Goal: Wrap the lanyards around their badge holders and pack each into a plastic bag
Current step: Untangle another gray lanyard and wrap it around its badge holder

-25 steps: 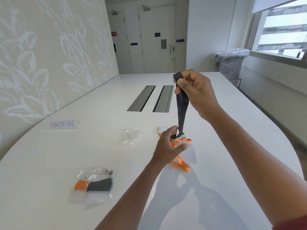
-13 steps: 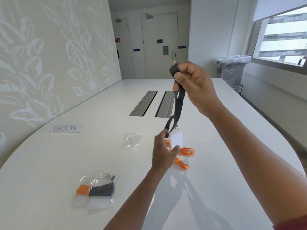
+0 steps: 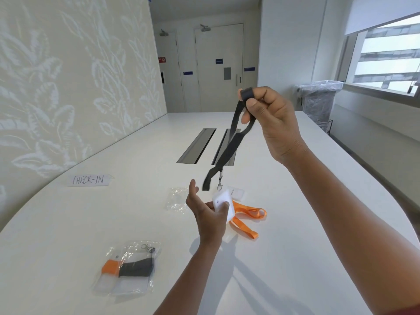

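right hand point(image 3: 270, 123): raised, fingers pinch top of black lanyard point(image 3: 229, 146) so the strap hangs free for wrapping
left hand point(image 3: 209, 214): fingers hold badge holder point(image 3: 223, 204) above tabletop point(image 3: 318, 246), steadying it
orange lanyard point(image 3: 247, 218): unwrapped on tabletop
packed bag point(image 3: 128, 268): near edge
empty bag point(image 3: 177, 197): ready beside

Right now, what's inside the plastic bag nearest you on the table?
The plastic bag holds two wrapped badge holders: one bound with an orange lanyard, one with a black lanyard, and a metal clip. The holders' faces under the wraps are hidden.
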`<state>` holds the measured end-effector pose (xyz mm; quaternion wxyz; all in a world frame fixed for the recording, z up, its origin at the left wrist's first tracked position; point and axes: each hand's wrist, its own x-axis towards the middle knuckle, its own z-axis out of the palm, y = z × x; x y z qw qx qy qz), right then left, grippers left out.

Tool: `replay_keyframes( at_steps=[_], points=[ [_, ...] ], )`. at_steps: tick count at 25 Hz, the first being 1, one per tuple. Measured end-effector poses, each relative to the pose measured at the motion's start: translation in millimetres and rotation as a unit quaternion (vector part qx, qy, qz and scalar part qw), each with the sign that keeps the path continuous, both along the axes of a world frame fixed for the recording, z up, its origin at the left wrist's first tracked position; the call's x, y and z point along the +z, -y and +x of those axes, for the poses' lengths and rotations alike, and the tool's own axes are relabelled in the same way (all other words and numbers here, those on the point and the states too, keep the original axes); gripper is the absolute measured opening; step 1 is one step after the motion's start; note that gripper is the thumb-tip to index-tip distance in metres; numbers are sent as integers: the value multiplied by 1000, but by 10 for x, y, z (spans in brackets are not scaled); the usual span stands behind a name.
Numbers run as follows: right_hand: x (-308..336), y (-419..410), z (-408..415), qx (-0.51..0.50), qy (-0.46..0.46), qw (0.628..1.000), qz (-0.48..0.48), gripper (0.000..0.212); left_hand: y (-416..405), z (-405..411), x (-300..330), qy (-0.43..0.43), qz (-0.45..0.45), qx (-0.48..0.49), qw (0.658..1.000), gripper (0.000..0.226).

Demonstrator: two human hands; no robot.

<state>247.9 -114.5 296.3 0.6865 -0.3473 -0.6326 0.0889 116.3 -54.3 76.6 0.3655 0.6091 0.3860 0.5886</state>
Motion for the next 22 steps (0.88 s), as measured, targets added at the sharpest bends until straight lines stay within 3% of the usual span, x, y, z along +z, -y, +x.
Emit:
replay_keyframes(
  at_steps=[3,5,6,8,10,13,15,18,20,22],
  points=[
    [-22,16,141,-38,-44,998,-6,14,-106,-166,-3,-11,-55,-4,998,81],
    [-66,13,292,-98,-87,991,-30,12,-231,-342,-2,-71,-50,1,996,31],
    [-119,3,397,-153,-108,980,-61,13,-307,-445,15,-102,-38,6,994,18],
    [-311,5,651,-289,-138,934,-157,16,-461,-645,126,-172,-22,21,985,25],
    [-600,28,922,-393,-135,870,-265,17,-587,-840,322,-235,-20,25,972,12],
    [-1025,23,985,-462,-37,790,-400,27,-696,-1006,621,-303,28,25,952,14],
    [-1169,-52,792,-433,38,817,-380,28,-679,-992,760,-327,71,17,942,15],
    [-1269,-135,285,-250,83,911,-318,16,-554,-863,869,-346,103,-7,932,22],
    [-1357,-186,-43,-143,96,925,-339,21,-494,-782,912,-333,122,-28,935,28],
    [-1465,-240,-290,-96,116,922,-356,20,-456,-749,980,-303,126,-53,943,32]
  ],
)
